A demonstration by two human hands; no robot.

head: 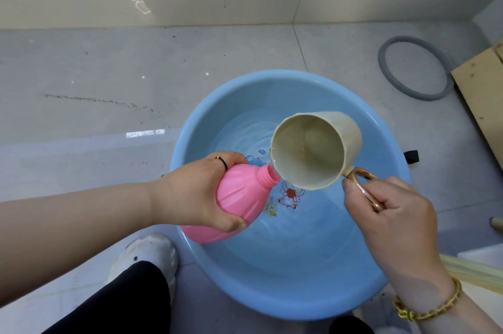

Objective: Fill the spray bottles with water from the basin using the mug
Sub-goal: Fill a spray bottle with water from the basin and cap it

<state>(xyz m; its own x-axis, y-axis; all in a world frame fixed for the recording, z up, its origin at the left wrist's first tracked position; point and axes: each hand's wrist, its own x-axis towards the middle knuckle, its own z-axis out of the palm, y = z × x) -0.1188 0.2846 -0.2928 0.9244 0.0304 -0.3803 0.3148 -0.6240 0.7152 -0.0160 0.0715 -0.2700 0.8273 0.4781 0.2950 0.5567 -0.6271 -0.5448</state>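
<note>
A blue basin with water stands on the tiled floor. My left hand grips a pink spray bottle, uncapped and tilted over the basin's left rim, neck pointing up and right. My right hand holds a beige mug by its gold handle. The mug is tipped on its side toward the bottle, its rim touching the bottle's open neck. A little water lies inside the mug's lower lip.
A grey ring lies on the floor at the back right, beside a wooden board. My white shoe and dark trouser leg sit at the basin's left front. A wall runs along the back.
</note>
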